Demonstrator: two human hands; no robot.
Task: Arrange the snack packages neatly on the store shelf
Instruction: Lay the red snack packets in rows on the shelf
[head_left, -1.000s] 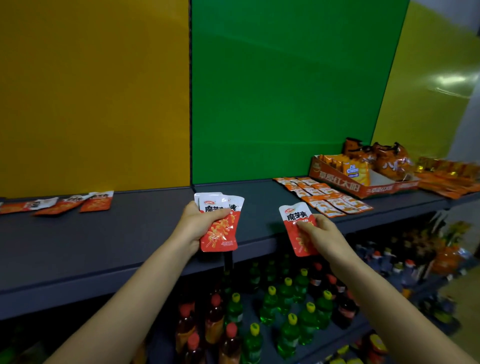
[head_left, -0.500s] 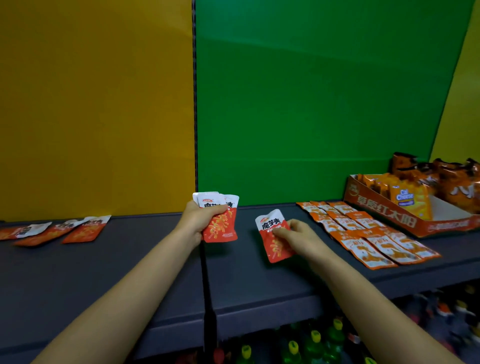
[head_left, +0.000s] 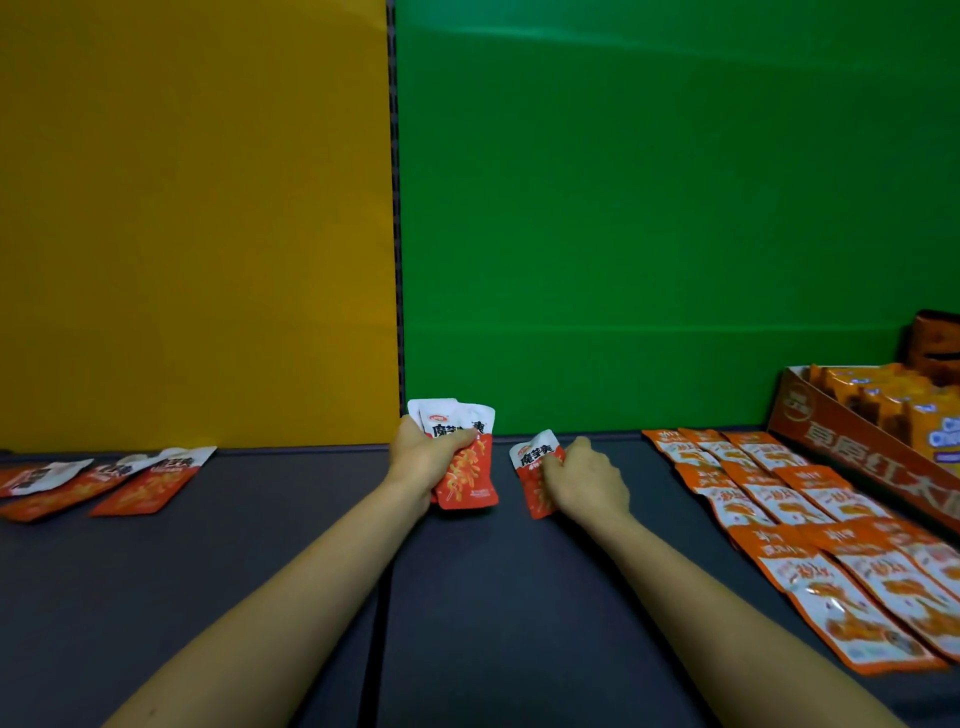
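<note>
My left hand (head_left: 426, 457) grips a small stack of red-and-white snack packets (head_left: 465, 467), held upright above the dark grey shelf (head_left: 260, 561) near the back wall. Just to its right, my right hand (head_left: 587, 480) holds a single red-and-white snack packet (head_left: 535, 467) low over the shelf, tilted; its lower half is hidden by my fingers. Whether it touches the shelf I cannot tell. Three similar red packets (head_left: 140, 480) lie flat at the shelf's far left.
Rows of orange-and-white sachets (head_left: 810, 530) lie flat on the right of the shelf. An orange cardboard display box (head_left: 862, 452) with orange snack bags stands behind them at the right edge. Yellow and green panels form the back wall, with a seam (head_left: 397, 260) between.
Both hands have moved forward and deeper over the shelf. The single packet in my right hand has come down close to the shelf surface. The lower shelf with bottles has left the view.
</note>
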